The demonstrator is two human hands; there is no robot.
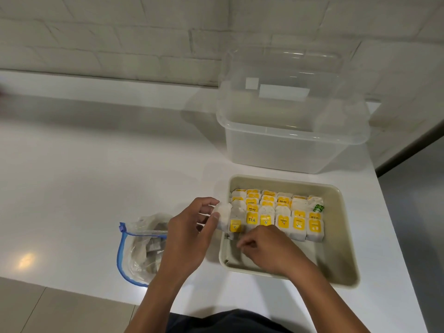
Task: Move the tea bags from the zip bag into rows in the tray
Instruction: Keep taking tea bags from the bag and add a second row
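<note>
Head view: a white tea bag (224, 216) is pinched by the left hand (189, 234) over the near-left rim of the beige tray (346, 239). Rows of yellow-tagged tea bags (276, 213) are packed inside. The right hand (266, 246) is curled at the front row (what its fingertips grip cannot be made out). The zip bag (141, 246) is half hidden behind the left wrist, its contents blurred.

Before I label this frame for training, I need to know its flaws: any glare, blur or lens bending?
Head view: a warm lamp glare spot sits on the glossy white countertop; the wall's brick lines curve, a wide-angle effect; the clear plastic storage box looks soft; tags on the tea bags in the beige tray are only partly legible.
</note>
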